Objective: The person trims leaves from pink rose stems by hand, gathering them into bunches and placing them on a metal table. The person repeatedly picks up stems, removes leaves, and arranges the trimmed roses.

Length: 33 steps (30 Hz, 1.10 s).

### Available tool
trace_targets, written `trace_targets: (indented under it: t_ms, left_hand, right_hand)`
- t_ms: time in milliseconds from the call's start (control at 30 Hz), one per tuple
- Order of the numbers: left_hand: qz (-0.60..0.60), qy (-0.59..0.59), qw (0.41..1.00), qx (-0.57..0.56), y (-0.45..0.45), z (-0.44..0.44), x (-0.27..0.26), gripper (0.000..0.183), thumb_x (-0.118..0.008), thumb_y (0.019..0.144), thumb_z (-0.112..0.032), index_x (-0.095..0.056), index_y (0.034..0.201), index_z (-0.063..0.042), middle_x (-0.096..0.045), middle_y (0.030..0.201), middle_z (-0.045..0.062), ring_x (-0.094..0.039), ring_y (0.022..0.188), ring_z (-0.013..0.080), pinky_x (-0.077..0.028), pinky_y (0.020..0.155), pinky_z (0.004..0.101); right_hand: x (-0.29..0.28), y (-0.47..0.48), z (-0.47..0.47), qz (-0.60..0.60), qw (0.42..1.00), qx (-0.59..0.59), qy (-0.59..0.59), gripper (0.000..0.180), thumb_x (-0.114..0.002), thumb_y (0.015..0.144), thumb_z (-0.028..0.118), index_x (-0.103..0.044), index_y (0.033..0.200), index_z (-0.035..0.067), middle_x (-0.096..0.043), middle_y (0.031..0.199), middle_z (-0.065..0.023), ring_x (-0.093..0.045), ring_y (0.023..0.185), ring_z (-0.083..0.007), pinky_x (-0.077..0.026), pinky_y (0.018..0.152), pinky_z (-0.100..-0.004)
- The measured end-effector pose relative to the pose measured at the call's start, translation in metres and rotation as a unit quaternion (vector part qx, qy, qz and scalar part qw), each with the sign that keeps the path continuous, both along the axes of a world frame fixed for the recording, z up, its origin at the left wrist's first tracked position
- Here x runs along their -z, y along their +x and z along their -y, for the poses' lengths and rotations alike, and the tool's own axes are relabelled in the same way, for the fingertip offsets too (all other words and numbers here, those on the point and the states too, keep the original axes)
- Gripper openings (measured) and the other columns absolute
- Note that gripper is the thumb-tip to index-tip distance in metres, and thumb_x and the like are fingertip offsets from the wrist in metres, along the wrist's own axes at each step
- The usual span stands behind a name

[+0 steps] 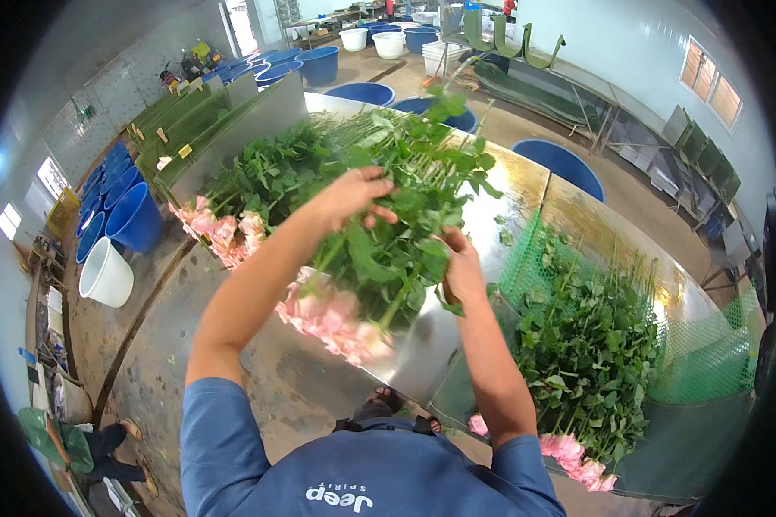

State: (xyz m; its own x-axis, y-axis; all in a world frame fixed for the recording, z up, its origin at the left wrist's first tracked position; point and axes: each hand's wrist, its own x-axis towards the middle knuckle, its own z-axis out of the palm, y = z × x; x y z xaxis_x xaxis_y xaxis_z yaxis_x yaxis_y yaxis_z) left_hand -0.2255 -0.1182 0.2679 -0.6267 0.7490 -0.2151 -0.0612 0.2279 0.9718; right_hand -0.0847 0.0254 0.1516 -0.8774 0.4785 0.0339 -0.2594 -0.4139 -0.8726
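Observation:
My left hand (362, 197) reaches over a heap of pink roses, its fingers apart among the green rose leaves (375, 252). My right hand (462, 268) is at the right side of this foliage; leaves hide its fingertips, so its grip is unclear. Pink rose heads (333, 316) hang along the near edge of the metal table (420, 349), with the bare stems (375, 129) pointing away from me. More rose heads (223, 229) lie to the left of my left forearm. Some leaves and blooms near my hands are blurred.
On the right, another rose bundle (588, 349) lies on green plastic netting (705, 349). A metal panel (258, 123) bounds the table's left side. Blue tubs (559, 168) stand beyond the table; more buckets (136, 216) stand left. A person (71, 446) is at lower left.

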Motion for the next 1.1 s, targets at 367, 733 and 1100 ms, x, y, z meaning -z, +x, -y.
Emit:
trace_targets:
  t_ms: [367, 733, 1100]
  left_hand:
    - [-0.416, -0.322, 0.85, 0.036, -0.202, 0.053, 0.035, 0.053, -0.048, 0.089, -0.012, -0.03, 0.135, 0.006, -0.043, 0.131, 0.026, -0.065, 0.084, 0.0328, -0.049, 0.079, 0.0453]
    - [-0.444, -0.418, 0.784, 0.116, -0.222, 0.074, 0.075, 0.047, -0.058, 0.085, -0.018, -0.045, 0.126, 0.001, -0.052, 0.122, 0.023, -0.049, 0.113, 0.0396, -0.042, 0.093, 0.0467]
    - [-0.534, -0.078, 0.836, 0.106, -0.085, -0.018, 0.015, 0.042, -0.057, 0.084, -0.012, -0.05, 0.123, 0.002, -0.061, 0.113, 0.017, -0.063, 0.088, 0.0255, -0.048, 0.079, 0.034]
  right_hand:
    - [0.019, -0.208, 0.098, 0.138, 0.965, 0.039, 0.222, 0.01, -0.056, 0.083, 0.007, -0.06, 0.082, -0.002, -0.062, 0.072, -0.0138, -0.056, 0.058, -0.0218, -0.045, 0.053, -0.0362]
    - [0.049, -0.072, 0.035, 0.075, 0.886, 0.171, 0.425, 0.034, -0.051, 0.086, 0.028, -0.059, 0.104, -0.001, -0.062, 0.098, -0.0234, -0.059, 0.091, -0.0376, -0.047, 0.079, -0.0408]
    - [0.14, 0.285, -0.116, 0.627, 0.506, 0.322, 0.498, 0.015, -0.053, 0.08, 0.017, -0.058, 0.086, 0.004, -0.063, 0.086, -0.0175, -0.062, 0.085, -0.0339, -0.05, 0.07, -0.0445]
